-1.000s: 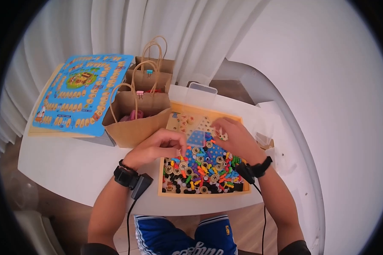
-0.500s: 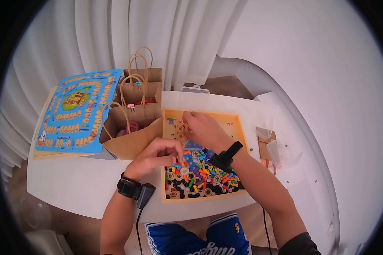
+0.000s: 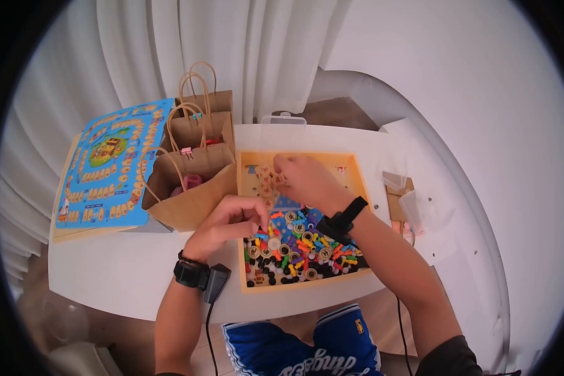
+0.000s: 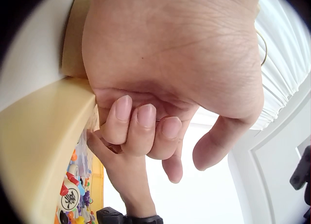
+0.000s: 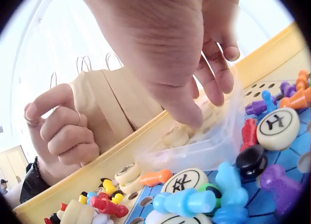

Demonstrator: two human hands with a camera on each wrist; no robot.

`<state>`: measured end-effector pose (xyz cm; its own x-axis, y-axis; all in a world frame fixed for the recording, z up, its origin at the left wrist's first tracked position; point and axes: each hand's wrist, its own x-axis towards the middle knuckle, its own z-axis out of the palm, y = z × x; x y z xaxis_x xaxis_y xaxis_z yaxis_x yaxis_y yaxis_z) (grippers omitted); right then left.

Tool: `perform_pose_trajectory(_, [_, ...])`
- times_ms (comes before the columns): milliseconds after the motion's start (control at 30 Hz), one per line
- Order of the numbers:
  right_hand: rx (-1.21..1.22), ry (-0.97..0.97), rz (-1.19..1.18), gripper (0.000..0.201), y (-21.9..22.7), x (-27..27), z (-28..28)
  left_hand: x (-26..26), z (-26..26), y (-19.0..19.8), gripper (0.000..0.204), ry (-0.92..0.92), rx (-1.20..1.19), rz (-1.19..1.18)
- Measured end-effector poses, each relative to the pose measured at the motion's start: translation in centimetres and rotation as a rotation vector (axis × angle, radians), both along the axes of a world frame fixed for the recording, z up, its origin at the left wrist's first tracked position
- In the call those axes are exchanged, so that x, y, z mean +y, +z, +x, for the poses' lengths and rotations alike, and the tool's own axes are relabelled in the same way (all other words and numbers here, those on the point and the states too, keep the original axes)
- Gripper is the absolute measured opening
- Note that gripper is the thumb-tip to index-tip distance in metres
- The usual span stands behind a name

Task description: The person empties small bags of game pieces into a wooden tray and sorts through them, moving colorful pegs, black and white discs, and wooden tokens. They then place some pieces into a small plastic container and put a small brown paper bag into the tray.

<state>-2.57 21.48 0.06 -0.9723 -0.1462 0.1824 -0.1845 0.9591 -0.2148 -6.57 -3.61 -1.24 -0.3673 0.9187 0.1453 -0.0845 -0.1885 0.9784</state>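
A yellow-rimmed tray (image 3: pixel 361 178) is filled with coloured pegs, balls and round character discs. My right hand (image 3: pixel 310 182) reaches over its far part, at a clear plastic box (image 5: pixel 218 153) with pale wooden discs (image 5: pixel 175 136) inside. In the right wrist view the thumb is down at the discs and the fingers are spread apart; no held disc shows. At the tray's left edge hovers my left hand (image 3: pixel 232 222), its fingers loosely curled, thumb and index apart in the left wrist view, nothing visible between them.
Brown paper bags (image 3: pixel 197 203) stand left of the tray, beside a blue game board (image 3: pixel 109 160). A clear lid-like piece (image 3: pixel 283 135) lies behind the tray. On the right are clear plastic pieces (image 3: pixel 411 210) and brown card (image 3: pixel 396 203). A white curtain hangs behind.
My right hand has moved left from the tray's right part to the discs in the clear box. My left hand has stayed by the tray's left edge. The head view has shifted.
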Motion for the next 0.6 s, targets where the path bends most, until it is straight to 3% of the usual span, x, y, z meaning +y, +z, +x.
perform_pose_trajectory(133, [0.103, 0.033, -0.114, 0.021, 2.5, 0.6, 2.2, 0.0, 0.2, 0.3, 0.016, 0.014, -0.014, 0.007])
perform_pose_trajectory(267, [-0.084, 0.105, -0.229, 0.016, 4.2, 0.9, 5.7, 0.1, 0.2, 0.2, 0.015, 0.014, -0.021, 0.018])
perform_pose_trajectory(333, [-0.331, 0.184, -0.186, 0.016, 4.9, 0.5, 7.9, 0.2, 0.2, 0.0, 0.015, 0.008, -0.022, 0.005])
perform_pose_trajectory(433, [-0.342, 0.291, -0.214, 0.016, 3.7, 0.7, 10.3, 0.2, 0.2, -0.1, 0.016, 0.02, -0.008, -0.004])
perform_pose_trajectory(600, [-0.366, 0.268, -0.181, 0.021, 3.8, 0.1, 11.6, 0.2, -0.2, -0.3, 0.021, 0.015, 0.028, -0.034])
